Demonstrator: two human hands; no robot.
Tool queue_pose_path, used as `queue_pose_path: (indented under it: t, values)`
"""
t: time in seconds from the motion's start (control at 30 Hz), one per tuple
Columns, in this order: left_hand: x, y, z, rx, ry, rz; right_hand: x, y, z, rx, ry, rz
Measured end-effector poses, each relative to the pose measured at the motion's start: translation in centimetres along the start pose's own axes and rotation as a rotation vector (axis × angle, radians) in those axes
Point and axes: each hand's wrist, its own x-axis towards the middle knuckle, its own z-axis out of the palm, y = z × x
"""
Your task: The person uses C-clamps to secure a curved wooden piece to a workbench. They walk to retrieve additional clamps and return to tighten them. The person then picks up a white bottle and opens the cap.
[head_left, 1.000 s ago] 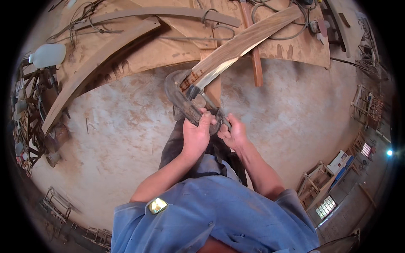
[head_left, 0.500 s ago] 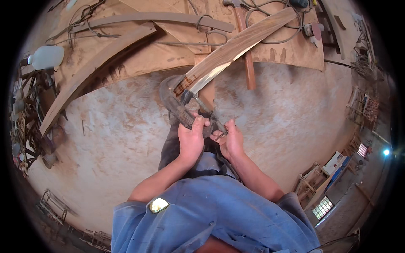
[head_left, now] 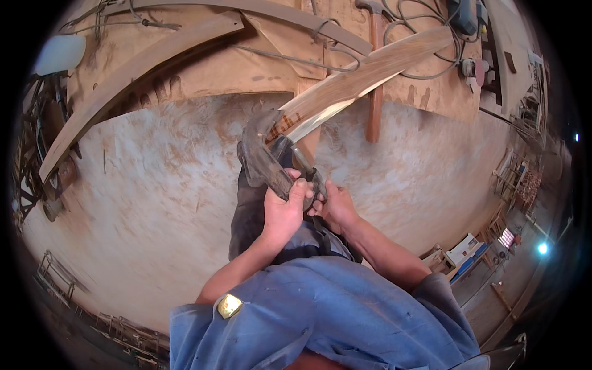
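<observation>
A dark G-clamp (head_left: 256,154) sits around the near end of a curved wooden board (head_left: 364,74), with its screw (head_left: 303,161) pointing up at the board's edge. My left hand (head_left: 285,211) is wrapped round the lower part of the clamp's frame, thumb on top. Close beside it, my right hand (head_left: 339,206) has its fingers closed at the clamp's screw handle, which the fingers mostly hide. The board has brown, streaky grain and a pale strip along one edge. It slants up to the right across the bench.
On the brown bench (head_left: 172,92) lie a hammer (head_left: 375,105) with its handle past the edge, another curved wooden piece (head_left: 135,77), a long curved strip (head_left: 277,11) and loose cables (head_left: 401,37). A sander-like tool (head_left: 475,71) is at right, a white jug (head_left: 60,54) at left.
My right hand has turned at the screw handle, and the bar that showed beside its fingers is now hidden. My left hand keeps its hold. The whole view has shifted slightly.
</observation>
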Motion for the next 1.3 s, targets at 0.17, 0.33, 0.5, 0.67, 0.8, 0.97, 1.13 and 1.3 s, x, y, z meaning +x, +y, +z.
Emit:
queue_pose_path:
  t: [0.17,0.33,0.5,0.67,0.8,0.97,1.13,1.3]
  values:
    - [0.3,-0.4,-0.3,0.096,0.028,0.029,0.2,-2.5,0.2,-0.100,-0.021,0.235]
    - [0.2,-1.3,-0.7,0.107,0.027,0.071,2.2,-3.3,-0.6,-0.190,-0.095,0.454]
    - [-0.1,-1.2,-0.6,0.179,0.044,0.069,3.2,-4.2,-1.4,-0.223,-0.267,0.627]
    - [-0.1,0.0,0.2,0.243,0.113,0.114,2.9,-3.8,-2.3,-0.021,-0.378,0.605]
    - [-0.2,-0.5,0.2,0.147,0.110,0.194,1.1,-4.1,-3.9,-0.148,-0.479,0.441]
    - [-0.3,-0.2,0.8,0.082,0.130,0.238,-0.3,-9.8,-9.2,-0.619,-0.371,-0.141]
    - [-0.8,1.6,1.5,0.069,0.180,0.232,-1.0,-20.3,-9.3,-1.384,0.026,-1.428]
    - [-2.6,2.5,1.9,-0.002,0.192,0.219,1.3,-28.3,-6.0,-1.646,0.107,-1.977]
